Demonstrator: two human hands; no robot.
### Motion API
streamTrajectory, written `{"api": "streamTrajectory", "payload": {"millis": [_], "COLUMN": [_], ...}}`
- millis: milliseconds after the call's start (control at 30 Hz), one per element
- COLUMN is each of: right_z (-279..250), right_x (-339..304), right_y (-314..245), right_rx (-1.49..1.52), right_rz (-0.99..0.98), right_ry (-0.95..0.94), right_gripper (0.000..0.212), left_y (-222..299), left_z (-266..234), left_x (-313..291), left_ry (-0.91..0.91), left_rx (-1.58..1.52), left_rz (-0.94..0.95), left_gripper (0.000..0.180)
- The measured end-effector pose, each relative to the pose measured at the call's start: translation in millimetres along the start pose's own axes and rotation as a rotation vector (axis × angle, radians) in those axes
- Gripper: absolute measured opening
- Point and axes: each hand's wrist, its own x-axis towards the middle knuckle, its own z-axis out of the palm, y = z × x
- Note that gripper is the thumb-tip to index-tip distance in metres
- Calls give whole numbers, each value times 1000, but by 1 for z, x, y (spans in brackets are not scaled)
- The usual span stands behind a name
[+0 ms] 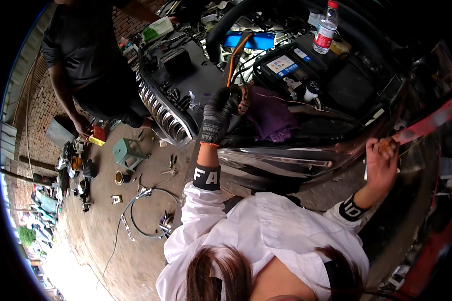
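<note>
A: Your left hand (220,113), in a dark knit glove, sits at centre frame, fingers curled around a dark hose end (234,92) in the engine bay. An orange cable (234,56) rises just above it.

B: And your right?

A: Your bare right hand (381,161), at right of frame, is clenched on a small brownish thing (386,144), too small to tell, touching the red strip (429,123) along the car's edge.

B: Surroundings?

A: Purple rag (270,116) just right of the glove. Car battery (292,66) above it, plastic water bottle (325,29) upright at upper right.

B: Beyond that?

A: Another person (88,55) in dark clothes at upper left. Green stool (128,153) and scattered parts on the dirt ground (105,251), lower left.
</note>
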Motion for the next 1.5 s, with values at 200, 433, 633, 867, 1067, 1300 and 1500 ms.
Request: {"api": "streamTrajectory", "payload": {"millis": [200, 433, 633, 867, 1067, 1300, 1500], "right_z": [13, 36, 43, 16, 80, 146, 139], "right_x": [23, 46, 109, 229, 244, 132, 90], "right_y": [-9, 7, 19, 42, 77, 59, 55], "right_rx": [-103, -53, -145, -217, -289, -129, -241], "right_rz": [-113, -75, -81, 90, -2, 99, -17], "right_ry": [-68, -192, -212, -207, -369, -646, -516], "right_gripper": [8, 6, 17, 24, 19, 23, 31], "left_y": [6, -12, -2, -3, -10, -6, 63], "left_z": [18, 18, 16, 17, 18, 28, 57], "left_x": [-11, -20, -21, -20, -19, -22, -29], "left_ry": [-247, -248, -292, -279, -273, -201, -219], "left_rx": [420, 519, 514, 574, 603, 763, 341], "left_rz": [179, 287, 258, 249, 206, 231, 418], "left_gripper": [41, 51, 52, 54, 52, 50, 55]}}
